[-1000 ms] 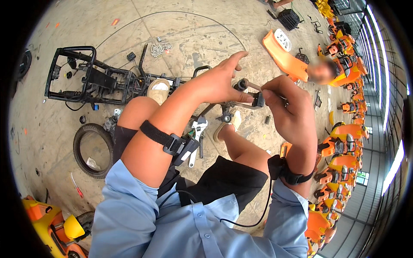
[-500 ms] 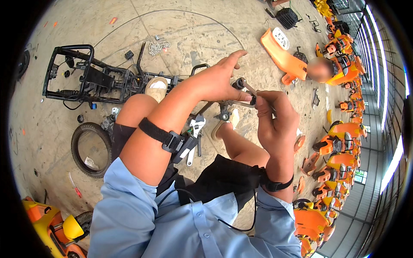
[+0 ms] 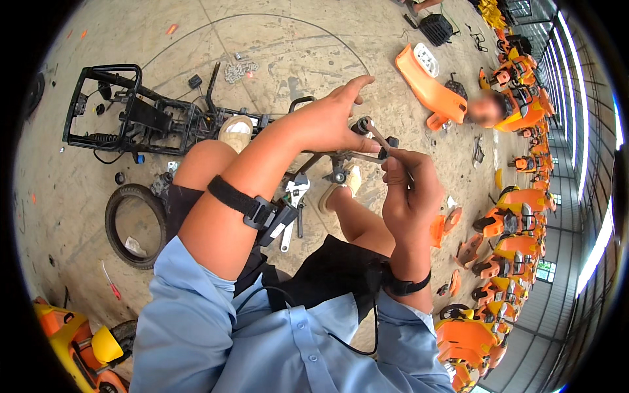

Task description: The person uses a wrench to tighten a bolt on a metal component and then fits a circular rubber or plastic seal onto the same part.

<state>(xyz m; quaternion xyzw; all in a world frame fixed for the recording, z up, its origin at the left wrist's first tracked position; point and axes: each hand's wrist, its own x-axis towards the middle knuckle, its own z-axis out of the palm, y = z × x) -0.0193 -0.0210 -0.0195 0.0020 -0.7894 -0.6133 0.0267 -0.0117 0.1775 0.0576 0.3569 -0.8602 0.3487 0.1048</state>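
My right hand [image 3: 414, 187] is closed around the handle of a slim metal wrench [image 3: 378, 135]. The wrench's far end sits at a dark round fitting [image 3: 360, 126] on a metal assembly between my knees. My left hand [image 3: 337, 121] is to the left of that fitting, its index finger stretched out and its thumb against the metal arm [image 3: 364, 157] of the assembly. Some of its other fingers are partly hidden. A small black part [image 3: 392, 142] shows just above my right fingertips. Below lies an adjustable wrench [image 3: 296, 191] on the floor.
A black vehicle frame [image 3: 134, 124] extends to the left. Around it are a loose tire [image 3: 111, 226], a chain [image 3: 240, 71] and a screwdriver [image 3: 113, 285]. An orange body panel [image 3: 426, 85] lies far right, near a person [image 3: 488, 108]. Rows of orange scooters [image 3: 468, 340] line the right.
My right hand has shifted down and slightly left, with the wrench handle in it. My left hand has stayed nearly in place.
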